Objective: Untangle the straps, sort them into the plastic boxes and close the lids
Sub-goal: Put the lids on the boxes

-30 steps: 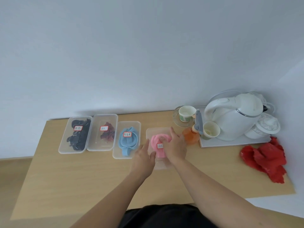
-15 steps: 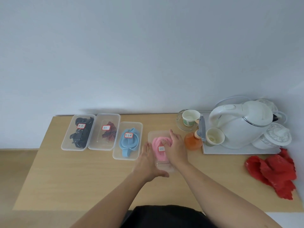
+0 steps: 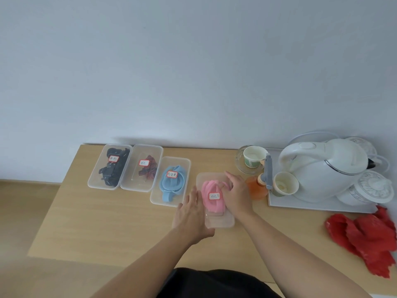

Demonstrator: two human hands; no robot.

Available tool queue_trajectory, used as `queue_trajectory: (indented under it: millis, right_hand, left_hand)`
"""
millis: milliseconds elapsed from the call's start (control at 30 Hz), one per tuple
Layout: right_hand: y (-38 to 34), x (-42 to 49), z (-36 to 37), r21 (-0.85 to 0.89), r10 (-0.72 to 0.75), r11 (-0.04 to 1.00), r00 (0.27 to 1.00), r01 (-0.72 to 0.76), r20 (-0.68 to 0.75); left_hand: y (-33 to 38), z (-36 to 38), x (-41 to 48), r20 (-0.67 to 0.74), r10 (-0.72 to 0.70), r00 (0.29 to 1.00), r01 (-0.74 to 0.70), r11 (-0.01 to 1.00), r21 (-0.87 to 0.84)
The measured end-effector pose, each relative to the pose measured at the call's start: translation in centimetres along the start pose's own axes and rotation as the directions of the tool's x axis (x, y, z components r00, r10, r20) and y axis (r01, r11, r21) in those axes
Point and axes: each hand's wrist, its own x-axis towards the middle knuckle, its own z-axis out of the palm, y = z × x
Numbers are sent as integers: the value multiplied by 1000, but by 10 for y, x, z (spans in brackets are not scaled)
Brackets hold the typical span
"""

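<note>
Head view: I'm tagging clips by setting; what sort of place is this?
Likely a home or office tea corner: a wooden table against a plain wall, an electric kettle and a paper cup on a tray.

Four handwritten stickers, none readable

Each clear plastic box has a small white, red-bordered sticker on its lid: the far-left sticker (image 3: 113,158) on the box of black straps (image 3: 96,179), the second sticker (image 3: 144,162) on the box of red striped straps (image 3: 133,181), the third sticker (image 3: 172,174) on the box of blue straps (image 3: 184,166), and the nearest sticker (image 3: 214,196) on the box of pink straps (image 3: 219,221). Each bears a few dark handwritten characters, too small and blurred to make out.
</note>
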Motion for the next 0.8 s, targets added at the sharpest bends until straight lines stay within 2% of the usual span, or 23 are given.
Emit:
queue_trajectory:
  millis: [133, 333, 500, 633, 800]
  right_hand:
    - [-2, 5, 2, 52, 33, 998, 998, -30, -52]
    - [-5, 2, 9, 147, 87, 987, 984, -64, -156]
    - [-7, 5, 7, 147, 132, 983, 980, -110, -148]
    - [-5, 8, 5, 127, 98, 988, 989, -84, -111]
    - [0, 7, 8, 34, -25, 999, 994, 29, -109]
  left_hand:
    - [-3, 2, -2, -26, 79, 997, -79, 997, 0]
    - [1, -3, 5, -16, 184, 983, -177, 965, 193]
    - [12, -13, 24, 48, 213, 976, -214, 896, 389]
    - [15, -9, 34, 133, 164, 977, -201, 915, 350]
    - [16, -12, 32, 152, 165, 975, -202, 941, 273]
